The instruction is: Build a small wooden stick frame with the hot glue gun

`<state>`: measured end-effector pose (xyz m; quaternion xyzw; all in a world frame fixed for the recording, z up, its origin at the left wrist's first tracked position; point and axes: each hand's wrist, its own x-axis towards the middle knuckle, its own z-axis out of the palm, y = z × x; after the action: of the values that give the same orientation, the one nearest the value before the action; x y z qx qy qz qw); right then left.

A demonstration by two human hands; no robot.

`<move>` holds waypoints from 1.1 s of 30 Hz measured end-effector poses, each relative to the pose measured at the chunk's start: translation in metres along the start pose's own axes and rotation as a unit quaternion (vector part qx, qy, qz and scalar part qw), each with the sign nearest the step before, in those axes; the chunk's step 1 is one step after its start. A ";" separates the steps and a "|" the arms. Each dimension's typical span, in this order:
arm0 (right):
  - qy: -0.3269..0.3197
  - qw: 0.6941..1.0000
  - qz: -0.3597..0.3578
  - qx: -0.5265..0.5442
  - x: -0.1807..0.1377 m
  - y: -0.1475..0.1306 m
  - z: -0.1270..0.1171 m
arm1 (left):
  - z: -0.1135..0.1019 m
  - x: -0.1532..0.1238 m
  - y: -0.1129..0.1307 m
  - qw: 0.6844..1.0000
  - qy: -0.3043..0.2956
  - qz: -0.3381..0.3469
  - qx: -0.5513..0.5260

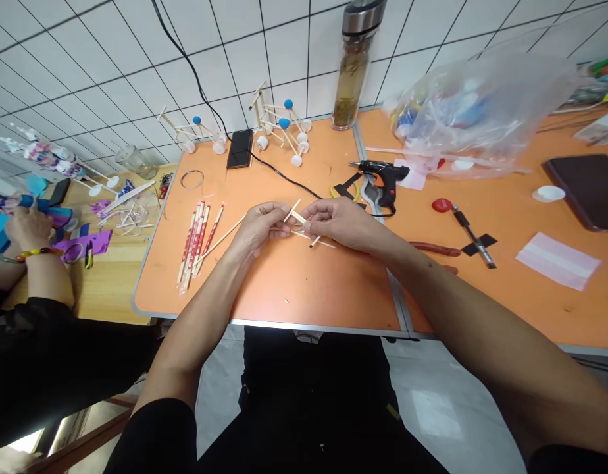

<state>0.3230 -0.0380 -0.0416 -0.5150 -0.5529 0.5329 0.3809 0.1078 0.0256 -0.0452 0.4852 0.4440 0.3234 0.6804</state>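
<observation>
Two hands meet over the middle of the orange counter [294, 289], both closed around a small bundle of thin wooden sticks [304, 227]. The left hand [262, 227] pinches the bundle from its side, fingers curled, with one long stick running out beneath it toward the lower left. The right hand [341, 224] grips the other end, thumb and forefinger pressed on sticks that cross each other and poke out at angles. The sticks are held just above the counter, not resting on it.

Judging by this, the step in hand is fitting sticks together into a joint: the pieces are being lined up and held in place. The next move would call for a steady pinch so the crossing does not slip, and for something to fix it; the glue gun [383, 179] lies near, just beyond the right hand, with its cord trailing.

To the left lies a row of wrapped chopsticks [198, 240]. Farther back stand two finished stick models [279, 125] with blue and white caps, next to a dark phone [239, 148] and a tall bottle [356, 66]. A clear plastic bag [476, 112] sits at the right. Another person's hand [27, 230] works at the neighbouring table on the far left.
</observation>
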 end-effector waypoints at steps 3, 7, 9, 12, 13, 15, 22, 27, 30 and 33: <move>0.005 1.000 -0.003 -0.014 0.000 0.000 0.000 | 0.000 -0.002 0.001 1.000 -0.003 0.004 0.007; 0.015 0.999 0.000 -0.031 0.001 -0.002 0.001 | 0.002 -0.005 0.005 1.000 0.001 -0.006 0.017; 0.018 0.999 0.002 -0.046 0.001 -0.003 0.000 | 0.003 -0.005 0.006 1.000 0.000 -0.011 0.019; 0.014 0.998 -0.001 -0.060 0.000 -0.003 -0.001 | 0.004 -0.006 0.006 1.000 0.000 -0.016 0.020; 0.012 0.998 -0.003 -0.061 0.000 -0.003 -0.001 | 0.005 -0.006 0.006 1.000 0.001 -0.018 0.021; 0.011 0.998 -0.005 -0.065 -0.001 -0.003 -0.001 | 0.006 -0.006 0.006 0.999 0.000 -0.023 0.022; 0.025 0.995 -0.006 -0.097 0.000 -0.004 -0.001 | 0.008 -0.008 0.006 0.999 -0.005 -0.029 0.019; 0.038 0.993 0.004 -0.115 -0.001 -0.010 0.000 | 0.007 -0.008 0.005 0.999 -0.001 -0.033 0.017; 0.044 0.992 0.005 -0.121 -0.002 -0.011 0.000 | 0.007 -0.008 0.005 0.999 -0.003 -0.033 0.015; 0.044 0.991 -0.003 -0.127 -0.003 -0.011 -0.001 | 0.007 -0.008 0.004 0.999 -0.008 -0.029 0.013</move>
<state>0.3229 -0.0397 -0.0308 -0.5806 -0.6004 0.4337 0.3381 0.1115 0.0177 -0.0378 0.4837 0.4567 0.2939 0.6863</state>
